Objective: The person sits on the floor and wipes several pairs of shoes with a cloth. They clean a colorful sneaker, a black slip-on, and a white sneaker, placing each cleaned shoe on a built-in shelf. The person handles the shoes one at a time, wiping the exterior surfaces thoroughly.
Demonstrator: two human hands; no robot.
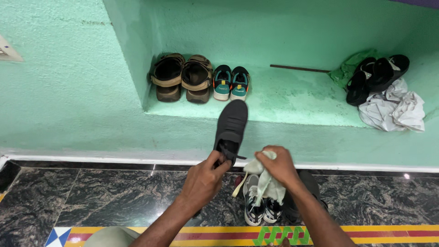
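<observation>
Holding: my left hand grips the black shoe by its heel, toe raised toward the shelf.
Right hand: closed around a pale cloth.
Below: sneakers on the floor.

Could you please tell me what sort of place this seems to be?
Probably a home entryway where shoes are kept: a green wall ledge holds sandals and small sneakers, above a polished stone floor.

On the green ledge we saw brown sandals, small teal shoes, a thin rod, black sandals, and a crumpled white cloth.
</observation>
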